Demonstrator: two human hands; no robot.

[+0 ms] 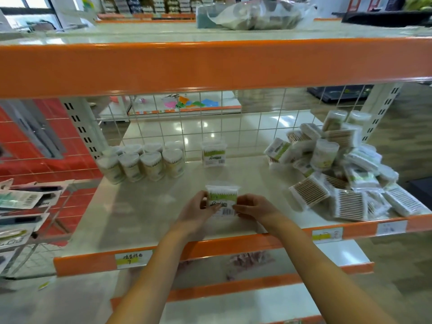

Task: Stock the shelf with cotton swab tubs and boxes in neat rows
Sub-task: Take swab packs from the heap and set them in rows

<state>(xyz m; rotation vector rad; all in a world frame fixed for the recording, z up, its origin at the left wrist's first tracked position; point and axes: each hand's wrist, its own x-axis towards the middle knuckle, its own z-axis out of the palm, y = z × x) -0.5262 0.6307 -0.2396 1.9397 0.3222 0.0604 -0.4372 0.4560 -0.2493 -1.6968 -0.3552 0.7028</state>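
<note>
Left hand (pixel 200 209) and right hand (pixel 253 206) pinch swab box (pixel 222 199) from either side, upright on shelf (pixel 145 206), lower centre of frame. Second box (pixel 214 152) stands behind. Tubs (pixel 145 163) in rows centre left. Loose pile (pixel 339 169) at right.

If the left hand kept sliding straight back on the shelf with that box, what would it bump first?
Probably the upright swab box by the wire grid. The left hand points toward it across bare shelf, though depth is hard to judge.
</note>
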